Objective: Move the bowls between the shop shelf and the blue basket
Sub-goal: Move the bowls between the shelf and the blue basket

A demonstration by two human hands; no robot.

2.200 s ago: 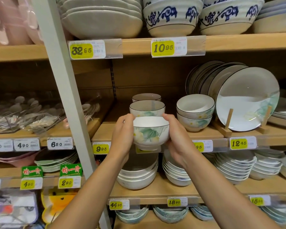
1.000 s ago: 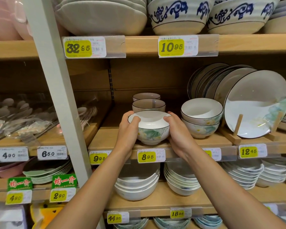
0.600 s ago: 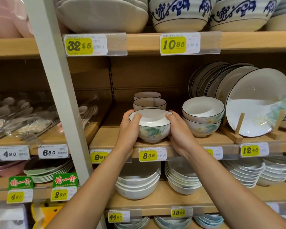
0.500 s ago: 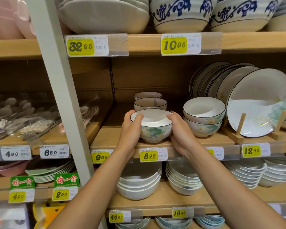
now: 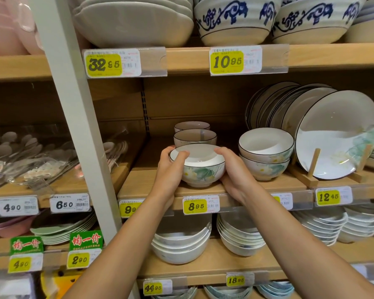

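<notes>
two hands clasp one small bowl (image 5: pixel 200 169) from either side. the left hand (image 5: pixel 168 172) wraps its left wall with the thumb hooked over the rim, and the right hand (image 5: pixel 235 176) cups the right wall with the thumb laid along the lip, so both are clamped on it with the bowl between them. the bowl is glossy white china, round and deep, with a thin dark line round the lip and a green leaf and pale flower painted outside. its short foot ring meets the shelf (image 5: pixel 143 182), a pale wood-grain board, near the front edge (whether its full weight rests there i cannot tell). just behind it, in a row running to the back, stand two more bowls (image 5: pixel 194 138) of the same shape, their insides smooth and plain. to the right, near but apart, sits a nested pair (image 5: pixel 266 147) of wider bowls with the same dark lip and flower pattern. further right a row of plates (image 5: pixel 337 134) stands on edge against round wooden pegs (image 5: pixel 313 162); the front one is shallow and shiny, with a faint green wash at its lower right. under the bowl a yellow price tag (image 5: pixel 200 205) reading 8.95 sits in a clear plastic strip on the board's front face. a flat grey-white post (image 5: pixel 73 126) slants up at the left, and beyond it lie spoons (image 5: pixel 30 156) in crinkled clear wrapping. on the board above sit ribbed cream dishes (image 5: pixel 235 20) with dark blue scrolls; on the board below, white stacks (image 5: pixel 181 244) of plain curved bowls.
</notes>
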